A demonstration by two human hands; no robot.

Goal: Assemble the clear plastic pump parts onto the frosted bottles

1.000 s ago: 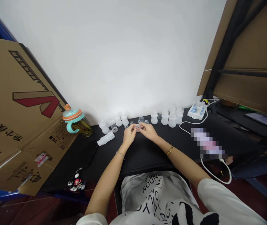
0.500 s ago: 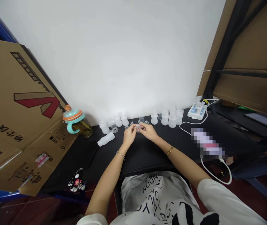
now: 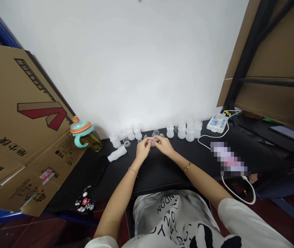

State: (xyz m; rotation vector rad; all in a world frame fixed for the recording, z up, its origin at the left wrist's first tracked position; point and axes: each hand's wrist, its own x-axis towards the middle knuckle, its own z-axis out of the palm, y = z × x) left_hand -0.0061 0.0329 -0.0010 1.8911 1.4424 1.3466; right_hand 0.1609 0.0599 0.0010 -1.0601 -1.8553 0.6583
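Between my two hands is a small clear round piece [image 3: 152, 140], ring-shaped, probably a baby bottle part. My left hand [image 3: 143, 148] pinches its left side, and my right hand [image 3: 163, 144] grips the right side with thumb and fingers. Just behind them lie several clear bottle nipples and caps [image 3: 156, 132]. To the left, a frosted white bottle [image 3: 117, 153] lies on its side near a clear cap [image 3: 126, 142]. Other open bottles [image 3: 115, 141] stand by the wall. On the right are several bottles with tops fitted [image 3: 190, 132].
A drinking jug [image 3: 85, 134] with a turquoise lid stands at the left of the black table [image 3: 147, 175], beside a cardboard box [image 3: 41, 137]. Right of the bottles are a white power strip [image 3: 217, 123], its cable and a blurred-out phone [image 3: 229, 158]. A keychain [image 3: 84, 201] hangs at the front left edge.
Both hands stay almost in place around the clear piece, which now shows its ring face a little more. The whole view has shifted very slightly.
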